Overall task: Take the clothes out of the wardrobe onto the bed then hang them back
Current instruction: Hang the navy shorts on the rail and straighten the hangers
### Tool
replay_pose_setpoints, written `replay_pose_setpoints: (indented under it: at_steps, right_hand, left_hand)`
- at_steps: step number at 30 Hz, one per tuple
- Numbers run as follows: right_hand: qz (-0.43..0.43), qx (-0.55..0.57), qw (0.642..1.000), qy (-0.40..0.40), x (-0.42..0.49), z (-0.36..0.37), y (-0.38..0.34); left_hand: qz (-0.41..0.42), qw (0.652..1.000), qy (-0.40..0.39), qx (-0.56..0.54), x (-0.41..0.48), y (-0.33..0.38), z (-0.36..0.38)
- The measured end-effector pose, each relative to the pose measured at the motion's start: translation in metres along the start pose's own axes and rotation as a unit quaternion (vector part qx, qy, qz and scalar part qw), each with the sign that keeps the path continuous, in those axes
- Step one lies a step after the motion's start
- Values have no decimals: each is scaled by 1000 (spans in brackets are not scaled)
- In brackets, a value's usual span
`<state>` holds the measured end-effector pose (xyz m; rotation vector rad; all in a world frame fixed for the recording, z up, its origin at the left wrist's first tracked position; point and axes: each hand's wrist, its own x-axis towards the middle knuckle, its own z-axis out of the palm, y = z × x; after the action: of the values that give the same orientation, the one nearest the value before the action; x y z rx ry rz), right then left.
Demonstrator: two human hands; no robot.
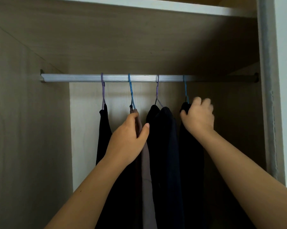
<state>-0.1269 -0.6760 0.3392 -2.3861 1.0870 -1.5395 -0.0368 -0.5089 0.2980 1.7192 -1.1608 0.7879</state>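
Several garments hang on hangers from the silver wardrobe rail (73,78). From the left: a black garment (104,128) on a purple hanger (103,90), a taupe garment (146,161) on a blue hanger (131,90), a dark navy garment (164,138) on a purple hanger (157,90), and a black garment (189,154) on a blue hanger (185,88). My left hand (128,138) grips the taupe garment near its shoulder, thumb on the right side. My right hand (198,114) grips the top of the rightmost black garment just below its hanger hook.
The wardrobe's wooden left wall (24,129) and back panel (83,121) enclose the clothes. A shelf (156,5) runs above the rail. The right door frame (268,96) stands close to my right hand. Free rail length lies left of the first hanger.
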Motion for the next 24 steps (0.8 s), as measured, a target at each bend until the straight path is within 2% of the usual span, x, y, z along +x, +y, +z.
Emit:
replay_pose_setpoints:
  at_steps: [3,5,9,12,16,24]
  right_hand:
    - [81,77,986,-123,9,7,6]
    - [106,121,974,-162,13,8,9]
    - [65,89,980,-165,20,4,10]
    - [92,56,976,-189,27,-1,15]
    - [117,39,979,-163,32,-3,23]
    - [105,-4,982,-158,23,-8,21]
  left_hand:
    - [-3,1000,-1,-10,0,0,1]
    - [-5,1000,-2,-11,1,-1,3]
    - [-7,1000,2,1,1,-3,5]
    - [-4,1000,4,-1,0,-1,7]
    - [-11,1000,12,-5,0,-1,7]
    - [-16,1000,17,2,-4,0,4]
